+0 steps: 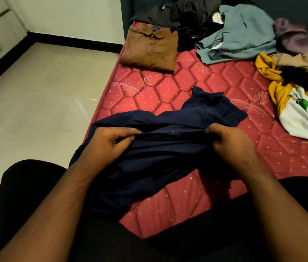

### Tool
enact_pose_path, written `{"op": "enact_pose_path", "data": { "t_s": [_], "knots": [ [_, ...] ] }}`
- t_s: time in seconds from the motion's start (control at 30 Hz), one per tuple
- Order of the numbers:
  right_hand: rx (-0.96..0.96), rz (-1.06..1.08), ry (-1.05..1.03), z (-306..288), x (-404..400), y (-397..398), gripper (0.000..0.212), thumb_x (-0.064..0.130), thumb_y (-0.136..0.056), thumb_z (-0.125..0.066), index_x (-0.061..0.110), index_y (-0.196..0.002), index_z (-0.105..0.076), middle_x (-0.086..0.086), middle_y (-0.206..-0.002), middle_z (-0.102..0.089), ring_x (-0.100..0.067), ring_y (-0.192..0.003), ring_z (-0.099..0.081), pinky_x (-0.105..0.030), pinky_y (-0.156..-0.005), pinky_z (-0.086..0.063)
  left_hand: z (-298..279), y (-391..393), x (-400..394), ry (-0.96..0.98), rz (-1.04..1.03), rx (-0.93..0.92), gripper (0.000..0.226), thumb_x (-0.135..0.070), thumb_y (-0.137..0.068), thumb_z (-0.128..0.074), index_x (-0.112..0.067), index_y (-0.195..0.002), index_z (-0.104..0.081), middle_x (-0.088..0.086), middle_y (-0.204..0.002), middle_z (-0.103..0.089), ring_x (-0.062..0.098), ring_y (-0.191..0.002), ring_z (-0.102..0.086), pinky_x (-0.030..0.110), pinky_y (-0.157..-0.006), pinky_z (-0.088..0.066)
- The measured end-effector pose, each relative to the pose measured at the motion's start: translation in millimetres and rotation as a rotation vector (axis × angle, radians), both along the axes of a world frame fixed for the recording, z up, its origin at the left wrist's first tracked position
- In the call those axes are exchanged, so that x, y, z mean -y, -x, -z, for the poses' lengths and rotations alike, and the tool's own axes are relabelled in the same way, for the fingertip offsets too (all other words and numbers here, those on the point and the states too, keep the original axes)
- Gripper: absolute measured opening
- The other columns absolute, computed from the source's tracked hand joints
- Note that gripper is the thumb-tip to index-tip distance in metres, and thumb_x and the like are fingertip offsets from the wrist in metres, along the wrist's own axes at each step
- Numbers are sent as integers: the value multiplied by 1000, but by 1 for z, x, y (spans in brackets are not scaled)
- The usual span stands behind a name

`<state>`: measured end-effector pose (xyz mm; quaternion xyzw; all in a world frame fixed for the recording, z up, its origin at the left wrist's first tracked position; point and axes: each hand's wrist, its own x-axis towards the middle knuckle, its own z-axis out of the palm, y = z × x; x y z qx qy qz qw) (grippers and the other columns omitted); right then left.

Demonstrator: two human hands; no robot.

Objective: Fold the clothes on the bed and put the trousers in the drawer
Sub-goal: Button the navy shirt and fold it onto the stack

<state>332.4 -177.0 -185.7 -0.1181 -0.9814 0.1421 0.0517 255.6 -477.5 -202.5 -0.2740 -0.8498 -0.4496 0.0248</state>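
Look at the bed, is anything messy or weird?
Yes. Only the brown shirt is folded. The grey clothes, black pile and yellow top lie crumpled on the mattress.

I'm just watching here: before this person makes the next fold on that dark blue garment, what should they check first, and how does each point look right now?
1. Left hand grips the navy garment: ok.
2. Right hand grips it too: ok.
3. Garment spread flat: not ok, bunched and partly off the mattress edge.
4. Free mattress space ahead: ok.
5. Folded brown shirt lies out of the way: ok.
6. Whether it is trousers: cannot tell.
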Motion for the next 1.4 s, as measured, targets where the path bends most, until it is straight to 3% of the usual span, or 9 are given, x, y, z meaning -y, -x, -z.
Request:
{"op": "enact_pose_path", "data": {
  "t_s": [0.17, 0.27, 0.33, 0.47, 0.6, 0.77, 0.93, 1.2, 1.4],
  "knots": [
    [554, 37, -101, -48, -83, -1, 30, -7, -74, -58, 19, -64, -68, -11, -68, -64, -30, -79, -64, -29, -62, -44, 3, 0, 12, 55, -15, 92, 21, -11, -84, -67, -16, -101, -78, -45, -82, -61, -17, -89, -62, 1, -83, -42],
    [709, 107, -263, -76, -108, 3, 27, 4, -83, -66, 15, -107, -72, -15, -101, -69, -29, -104, -61, -26, -74, -42, 1, 1, 12, 271, 64, 246, 21, -13, -84, -70, -26, -98, -78, -35, -77, -66, -9, -84, -65, 9, -80, -47],
    [472, 151, -282, -80, -104, 6, 51, 7, -83, -68, 16, -133, -58, -17, -127, -61, -33, -118, -56, -33, -92, -43, -5, -2, 6, 454, 83, 219, 30, -42, -77, -61, -34, -102, -76, -24, -89, -67, 1, -90, -65, 28, -88, -52],
    [-201, -16, 85, -59, -20, 0, 26, 1, -82, -64, 11, -103, -73, -11, -102, -72, -28, -95, -67, -40, -88, -52, -22, -8, -22, 332, 43, -103, 49, -43, -75, -48, -21, -108, -75, -3, -111, -66, 18, -102, -62, 34, -94, -46],
    [-70, -291, 336, -9, 47, -8, 15, 11, -79, -68, 11, -92, -77, -4, -90, -75, -20, -85, -69, -37, -81, -54, -25, -16, -71, 216, 113, -66, 39, -35, -77, -61, -12, -107, -73, 3, -103, -67, 16, -97, -61, 30, -91, -47],
    [-148, -383, 143, 15, 39, -2, 26, 27, -72, -67, 16, -94, -76, -4, -90, -71, -29, -79, -65, -44, -71, -54, 17, -18, -79, 261, 8, 68, 46, -26, -81, -75, -15, -124, -64, 5, -112, -65, 22, -105, -61, 35, -95, -47],
    [-264, -422, -76, 32, 50, 8, 24, 36, -79, -56, 26, -89, -76, 5, -84, -67, -27, -74, -60, -37, -59, -45, 24, -15, -77, -22, -125, 220, 6, -15, -85, -72, -15, -90, -76, -4, -87, -72, 6, -81, -64, 17, -78, -46],
    [-460, -511, 26, 29, 47, 10, 16, 13, -83, -64, 13, -94, -76, -1, -87, -71, -22, -72, -66, -35, -63, -50, 21, -16, -77, -465, -85, 852, 10, -5, -90, -64, 1, -93, -72, 12, -91, -72, 17, -82, -63, 30, -81, -51],
    [-473, -517, 289, 32, 49, 10, 11, -2, -77, -71, 5, -85, -76, -5, -89, -74, -16, -81, -70, -35, -71, -55, 23, -16, -75, -517, -65, 896, 16, -4, -89, -64, 3, -101, -72, 19, -101, -73, 20, -88, -66, 33, -88, -53]
  ]
}}
